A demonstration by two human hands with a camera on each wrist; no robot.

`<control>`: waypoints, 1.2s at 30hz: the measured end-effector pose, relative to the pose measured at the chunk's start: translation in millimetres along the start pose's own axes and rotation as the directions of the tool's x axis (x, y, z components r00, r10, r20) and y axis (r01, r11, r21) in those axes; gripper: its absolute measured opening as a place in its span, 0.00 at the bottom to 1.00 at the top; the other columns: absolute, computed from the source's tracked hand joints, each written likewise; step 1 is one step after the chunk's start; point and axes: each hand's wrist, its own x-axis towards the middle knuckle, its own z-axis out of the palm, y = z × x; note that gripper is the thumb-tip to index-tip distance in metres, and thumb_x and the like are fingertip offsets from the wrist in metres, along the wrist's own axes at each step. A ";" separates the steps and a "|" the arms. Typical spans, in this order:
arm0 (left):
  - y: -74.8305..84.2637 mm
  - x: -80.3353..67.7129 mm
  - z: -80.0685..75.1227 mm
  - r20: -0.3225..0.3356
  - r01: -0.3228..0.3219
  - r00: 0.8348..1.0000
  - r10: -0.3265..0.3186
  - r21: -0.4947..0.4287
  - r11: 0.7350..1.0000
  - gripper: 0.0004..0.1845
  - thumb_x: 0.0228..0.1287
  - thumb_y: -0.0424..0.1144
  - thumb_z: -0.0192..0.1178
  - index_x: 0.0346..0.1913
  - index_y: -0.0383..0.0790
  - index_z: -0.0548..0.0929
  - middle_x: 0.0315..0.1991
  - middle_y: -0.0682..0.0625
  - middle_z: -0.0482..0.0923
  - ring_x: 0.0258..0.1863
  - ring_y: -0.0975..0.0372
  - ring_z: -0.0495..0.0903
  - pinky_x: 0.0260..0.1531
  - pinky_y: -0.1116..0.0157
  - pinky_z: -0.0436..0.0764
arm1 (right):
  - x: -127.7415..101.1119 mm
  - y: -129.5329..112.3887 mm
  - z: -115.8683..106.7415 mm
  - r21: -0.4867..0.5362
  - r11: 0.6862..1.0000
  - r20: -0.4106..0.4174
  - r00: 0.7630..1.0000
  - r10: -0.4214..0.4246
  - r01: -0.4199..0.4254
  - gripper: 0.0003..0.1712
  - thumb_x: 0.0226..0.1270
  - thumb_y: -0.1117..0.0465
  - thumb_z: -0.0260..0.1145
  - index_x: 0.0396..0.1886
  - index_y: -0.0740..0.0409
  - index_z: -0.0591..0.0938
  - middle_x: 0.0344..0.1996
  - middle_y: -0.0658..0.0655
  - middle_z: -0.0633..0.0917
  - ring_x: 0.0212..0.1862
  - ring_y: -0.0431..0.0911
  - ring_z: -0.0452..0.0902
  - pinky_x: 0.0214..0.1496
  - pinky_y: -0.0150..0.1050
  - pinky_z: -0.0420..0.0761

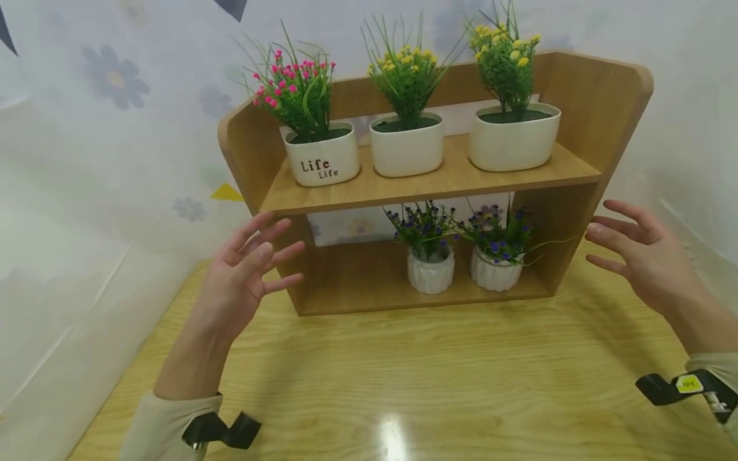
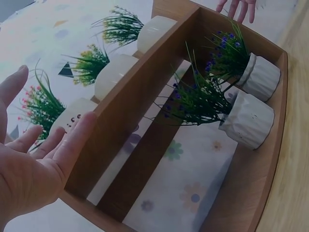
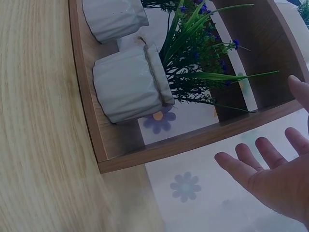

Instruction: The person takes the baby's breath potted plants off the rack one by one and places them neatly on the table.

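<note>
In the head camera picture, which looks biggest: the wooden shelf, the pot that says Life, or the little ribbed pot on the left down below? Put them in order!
1. wooden shelf, biggest by far.
2. Life pot.
3. left ribbed pot, smallest.
The two pots stand at about the same distance, so nearness hardly sways this.

Wooden two-tier shelf stands upright near the worktop's far edge, open front facing the near edge, sides slanted, back panel partly open. Top tier: three white pots in a row, pink-flowered pot marked "Life" at left, two yellow-flowered pots at middle and right. Bottom tier: two small ribbed white pots with purple flowers, side by side, right of centre.
</note>
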 end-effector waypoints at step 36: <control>38.2 60.1 27.9 -0.137 -0.003 0.991 0.016 0.093 0.996 0.29 0.72 0.34 0.60 0.73 0.45 0.66 0.72 0.39 0.63 0.64 0.44 0.73 0.46 0.55 0.85 | 28.3 11.3 10.3 -0.228 0.974 -0.060 0.998 -0.033 0.019 0.31 0.69 0.65 0.68 0.69 0.45 0.69 0.48 0.44 0.77 0.41 0.30 0.82 0.31 0.30 0.84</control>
